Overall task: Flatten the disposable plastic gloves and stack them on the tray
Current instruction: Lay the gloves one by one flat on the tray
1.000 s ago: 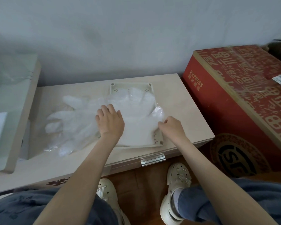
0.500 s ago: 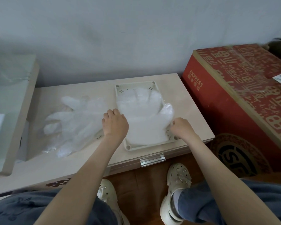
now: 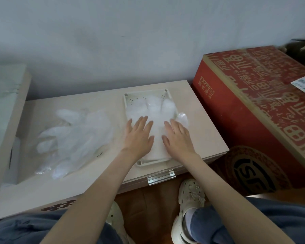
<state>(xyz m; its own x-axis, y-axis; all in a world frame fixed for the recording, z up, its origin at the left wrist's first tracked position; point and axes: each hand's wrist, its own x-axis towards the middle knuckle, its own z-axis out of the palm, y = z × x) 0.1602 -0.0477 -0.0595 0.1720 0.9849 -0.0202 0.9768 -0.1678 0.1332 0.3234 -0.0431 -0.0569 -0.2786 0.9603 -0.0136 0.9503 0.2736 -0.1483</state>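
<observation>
Hands: left hand (image 3: 139, 136) and right hand (image 3: 179, 138), curled at the tray (image 3: 148, 163) edges half a second ago, now flat, fingers spread, pressing the stacked gloves (image 3: 153, 106). Stack: in tray, translucent white, fingers toward 12 o'clock, thumb overhanging rim at 3 o'clock. Unstacked: loose gloves (image 3: 77, 136), tabletop (image 3: 201, 124), 9 o'clock of tray.

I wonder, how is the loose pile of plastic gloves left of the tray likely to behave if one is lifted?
The pile of gloves looks thin and crinkled, so one would probably droop limply. As see-through film, it is likely very light. Layers overlap, so neighbours may cling and follow.
</observation>
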